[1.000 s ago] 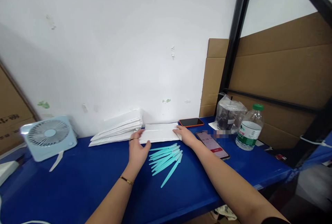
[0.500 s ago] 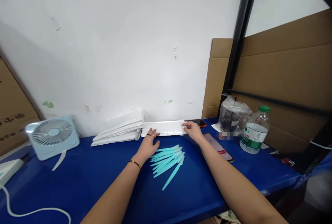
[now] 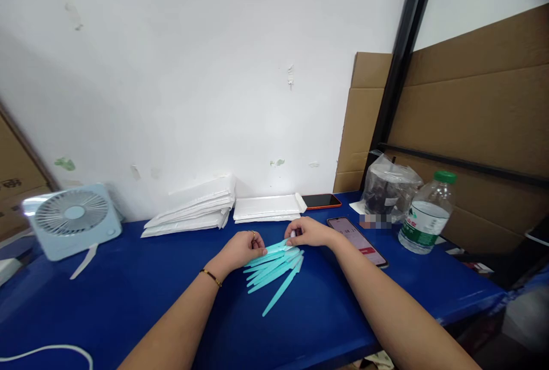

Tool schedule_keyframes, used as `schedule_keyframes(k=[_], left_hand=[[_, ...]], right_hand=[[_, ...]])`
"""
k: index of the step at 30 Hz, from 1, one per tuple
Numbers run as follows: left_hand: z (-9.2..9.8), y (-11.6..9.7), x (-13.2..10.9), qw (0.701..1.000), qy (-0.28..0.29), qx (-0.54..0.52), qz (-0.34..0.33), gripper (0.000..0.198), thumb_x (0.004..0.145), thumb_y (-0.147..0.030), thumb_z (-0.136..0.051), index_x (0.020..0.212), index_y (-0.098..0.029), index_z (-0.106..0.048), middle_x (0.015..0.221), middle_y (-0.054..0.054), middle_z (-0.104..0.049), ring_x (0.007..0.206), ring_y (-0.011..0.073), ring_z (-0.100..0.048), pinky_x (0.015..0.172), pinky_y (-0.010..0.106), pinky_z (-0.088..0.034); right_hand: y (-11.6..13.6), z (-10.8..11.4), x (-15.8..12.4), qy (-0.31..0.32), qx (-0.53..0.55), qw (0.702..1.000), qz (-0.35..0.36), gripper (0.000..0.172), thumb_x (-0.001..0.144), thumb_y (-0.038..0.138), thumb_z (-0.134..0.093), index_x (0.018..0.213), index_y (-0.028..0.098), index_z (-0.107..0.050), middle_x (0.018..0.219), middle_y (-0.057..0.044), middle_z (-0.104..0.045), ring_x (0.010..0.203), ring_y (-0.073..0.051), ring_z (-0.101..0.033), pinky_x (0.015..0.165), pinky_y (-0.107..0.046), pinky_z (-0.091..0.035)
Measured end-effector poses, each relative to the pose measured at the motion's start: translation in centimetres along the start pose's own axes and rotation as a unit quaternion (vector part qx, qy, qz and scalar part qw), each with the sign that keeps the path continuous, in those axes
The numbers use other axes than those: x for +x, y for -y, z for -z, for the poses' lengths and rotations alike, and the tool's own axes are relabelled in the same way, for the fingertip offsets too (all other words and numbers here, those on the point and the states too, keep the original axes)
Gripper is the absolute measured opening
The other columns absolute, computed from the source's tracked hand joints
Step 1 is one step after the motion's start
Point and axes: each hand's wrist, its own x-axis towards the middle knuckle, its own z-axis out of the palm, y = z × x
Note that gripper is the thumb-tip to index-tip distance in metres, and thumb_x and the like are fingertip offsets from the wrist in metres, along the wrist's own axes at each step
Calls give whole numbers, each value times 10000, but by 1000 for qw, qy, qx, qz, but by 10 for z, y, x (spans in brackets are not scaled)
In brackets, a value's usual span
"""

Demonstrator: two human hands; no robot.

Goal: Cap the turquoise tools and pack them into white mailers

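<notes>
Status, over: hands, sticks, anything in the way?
On teal sticks: left hand, right hand, grip unclear. Sticks fanned on blue table. Nearest clutter: phone, beside right hand.

Turquoise sticks (image 3: 274,270); blue table (image 3: 128,301); white envelopes (image 3: 268,208); pale-blue fan (image 3: 72,221).

Matt turquoise plastic sticks (image 3: 274,270) lie on the smooth, slightly glossy blue desk (image 3: 128,290), beside white paper envelopes (image 3: 268,208) and a clear plastic bottle (image 3: 426,213).
</notes>
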Motion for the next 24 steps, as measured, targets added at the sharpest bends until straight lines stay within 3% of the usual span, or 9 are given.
schedule_keyframes(k=[7, 14, 18, 21, 24], left_hand=[[3, -3, -1, 998, 33, -44, -4, 397, 702, -527, -546, 765, -149, -650, 629, -9, -566, 565, 105, -457, 508, 201, -326], [6, 0, 5, 997, -67, 26, -11, 338, 761, -474, -493, 766, -179, -658, 622, -10, -559, 551, 109, -442, 506, 219, -293], [8, 9, 8, 990, -114, 88, 0, 291, 781, -434, -472, 802, -218, -667, 722, 5, -603, 645, 139, -507, 569, 238, -338], [7, 9, 8, 987, -134, 91, 1, 312, 730, -455, -542, 915, -228, -651, 839, 21, -612, 739, 160, -533, 630, 247, -377], [4, 2, 6, 988, -119, 93, -23, 333, 695, -508, -570, 844, -223, -658, 853, 28, -610, 782, 173, -539, 649, 251, -383]], right_hand=[[2, -7, 1, 60, 100, 993, -31, 334, 636, 400, -705, 823, 124, -703, 579, 0, -585, 525, -91, -477, 490, -191, -348], [-4, -8, 6, -19, 158, 987, -30, 297, 663, 378, -682, 805, 117, -688, 612, -10, -598, 524, -86, -457, 499, -199, -350], [-15, -3, 7, -84, 76, 991, -76, 289, 662, 376, -685, 806, 125, -690, 618, -8, -581, 535, -93, -453, 510, -208, -347], [-14, -2, 7, -119, -27, 992, -38, 234, 642, 337, -714, 797, 162, -699, 764, -22, -580, 607, -99, -466, 572, -216, -372], [-8, -4, 6, -92, -65, 994, 12, 195, 656, 318, -714, 799, 187, -702, 838, -27, -550, 695, -118, -492, 638, -222, -390]])
